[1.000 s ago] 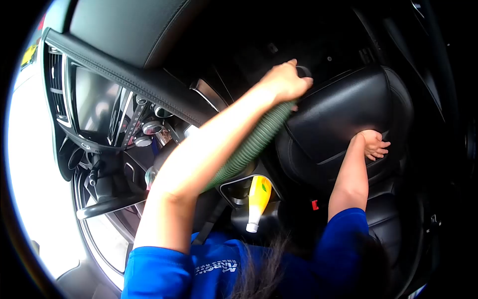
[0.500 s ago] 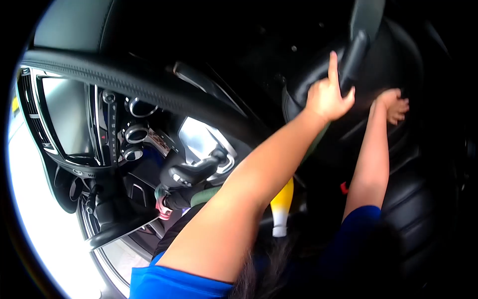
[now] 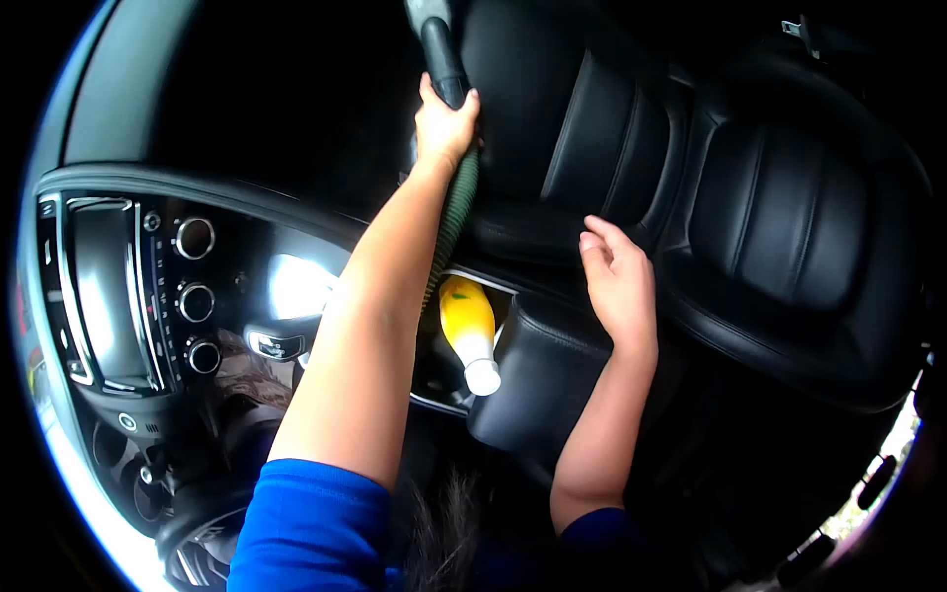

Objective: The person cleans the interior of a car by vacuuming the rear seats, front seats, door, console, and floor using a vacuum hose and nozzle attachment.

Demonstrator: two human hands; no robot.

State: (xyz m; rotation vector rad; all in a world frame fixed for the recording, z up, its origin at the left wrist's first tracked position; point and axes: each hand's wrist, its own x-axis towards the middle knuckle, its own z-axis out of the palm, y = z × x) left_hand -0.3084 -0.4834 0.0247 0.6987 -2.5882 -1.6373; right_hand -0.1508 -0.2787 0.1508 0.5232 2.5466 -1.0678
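Observation:
In the head view, my left hand (image 3: 446,130) is wrapped round the dark tube (image 3: 443,61) of a vacuum cleaner hose. A grey nozzle (image 3: 428,12) tops the tube at the upper edge of the view. Below the hand, the ribbed green hose (image 3: 459,209) runs down alongside my forearm. My right hand (image 3: 621,281) holds nothing, with fingers stretched and the thumb apart, in front of the black leather seats. Between my arms, a yellow bottle with a white cap (image 3: 468,326) lies tilted in the centre console beside the armrest (image 3: 547,360).
A black seat back (image 3: 789,217) with stitched panels stands at the right, beside another seat (image 3: 617,138). On the left are the dashboard screen (image 3: 104,286), several round knobs (image 3: 194,238) and the gear lever (image 3: 276,344). The steering wheel (image 3: 197,523) is at lower left.
The view has swung toward the seats. My left hand, earlier with its index finger pointing along the tube, now grips it. My right hand has come off the seat.

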